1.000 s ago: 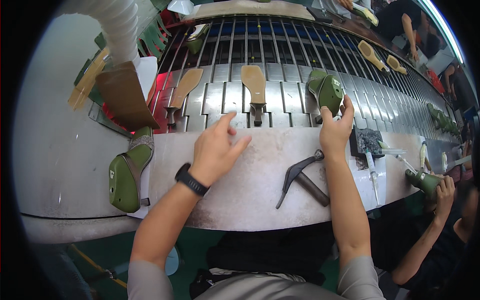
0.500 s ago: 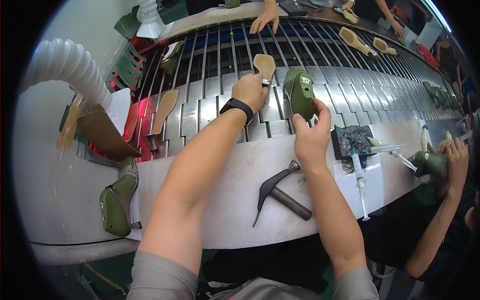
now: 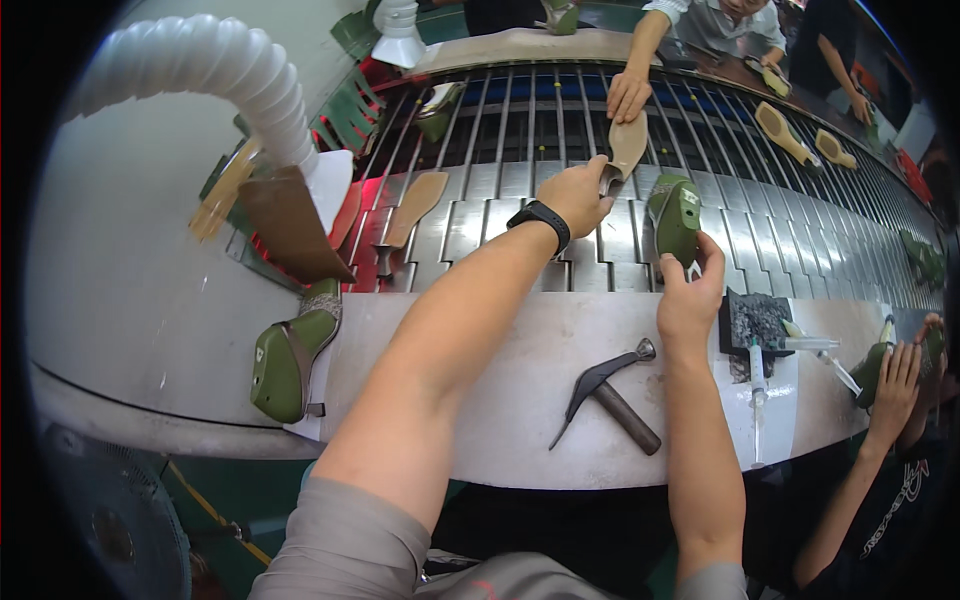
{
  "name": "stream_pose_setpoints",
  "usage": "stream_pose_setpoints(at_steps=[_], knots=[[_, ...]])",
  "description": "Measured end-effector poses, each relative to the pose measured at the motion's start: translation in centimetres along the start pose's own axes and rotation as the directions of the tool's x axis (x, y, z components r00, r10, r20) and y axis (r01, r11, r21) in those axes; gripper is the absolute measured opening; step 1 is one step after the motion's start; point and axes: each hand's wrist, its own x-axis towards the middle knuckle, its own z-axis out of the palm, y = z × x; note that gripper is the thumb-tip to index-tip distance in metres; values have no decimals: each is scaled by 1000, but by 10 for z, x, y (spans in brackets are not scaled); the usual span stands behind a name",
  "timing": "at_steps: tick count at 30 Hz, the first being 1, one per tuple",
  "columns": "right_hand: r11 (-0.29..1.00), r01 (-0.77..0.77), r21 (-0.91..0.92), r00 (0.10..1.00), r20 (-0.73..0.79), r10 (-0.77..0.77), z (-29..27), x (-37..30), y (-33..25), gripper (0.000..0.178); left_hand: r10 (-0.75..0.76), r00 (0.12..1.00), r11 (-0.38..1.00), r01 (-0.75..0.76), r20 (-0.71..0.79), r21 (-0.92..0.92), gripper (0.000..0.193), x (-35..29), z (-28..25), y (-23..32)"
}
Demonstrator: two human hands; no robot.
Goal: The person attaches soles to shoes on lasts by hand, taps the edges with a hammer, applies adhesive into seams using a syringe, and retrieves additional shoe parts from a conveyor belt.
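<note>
My left hand (image 3: 578, 202) reaches over the metal slat conveyor (image 3: 560, 265), its fingers closed on the narrow end of a tan insole (image 3: 628, 150). Another person's hand (image 3: 628, 95) touches the wide far end of that insole. A green shoe last (image 3: 678, 215) stands tilted at the near side of the conveyor. Thumb and fingers of my right hand (image 3: 692, 295) grip its near end. Between my forearms a hammer (image 3: 618, 405) with a dark handle lies on the pale worktable (image 3: 520, 420). Another green last (image 3: 285, 370) lies at the table's left end.
A second insole (image 3: 415, 210) rests on the conveyor's left, near a white flexible duct (image 3: 220, 70). Right of my forearm are a dark tray (image 3: 752, 318) and syringes (image 3: 758, 400). A co-worker's hand (image 3: 895, 385) holds a green last at far right. More insoles (image 3: 785, 135) lie far right.
The view has shifted, so the scene sits further right. My left hand has moved the insole slightly away from me, and the other person's hand has come onto its far end. My right hand keeps its grip.
</note>
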Motion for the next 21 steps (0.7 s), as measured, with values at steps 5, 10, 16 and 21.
stream_pose_setpoints(at_steps=[5,10,16,21], knots=[[998,-56,26,998,-8,56,-3,-3,-16,55,-80,996,938,91,-48,336,61,-47,-64,-74],[917,391,73,920,-48,-389,-10,-25,-65,43,-486,874,697,385,4,604,50,-141,-135,-172],[958,127,256,802,542,-251,-7,-64,-77,39,-396,918,844,373,-22,385,33,-151,-125,-157],[833,-477,279,583,810,63,30,-79,-106,69,-180,961,980,156,-212,-124,32,-175,-119,-22]])
